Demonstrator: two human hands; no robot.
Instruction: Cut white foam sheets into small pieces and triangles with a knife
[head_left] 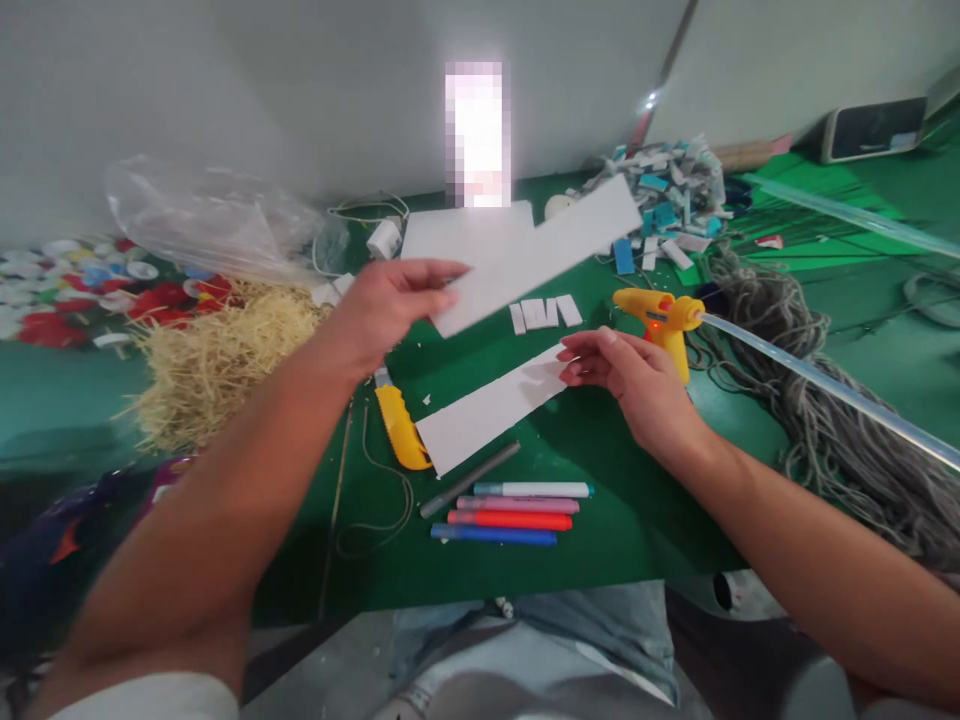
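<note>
Markers, near side: blue (495, 535), red (510, 520), pink (517, 505).
Glue gun (656, 310) right, yellow; table (600, 450) green.

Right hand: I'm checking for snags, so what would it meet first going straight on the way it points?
The right hand would most likely meet the lower white strip first: its end lies at the fingertips, though whether they touch it or hover just above is unclear.

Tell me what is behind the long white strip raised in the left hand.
The upper part of a wide, flat white sheet shows behind the long white strip. The strip and left hand cover its lower part, so anything there cannot be seen.
</note>
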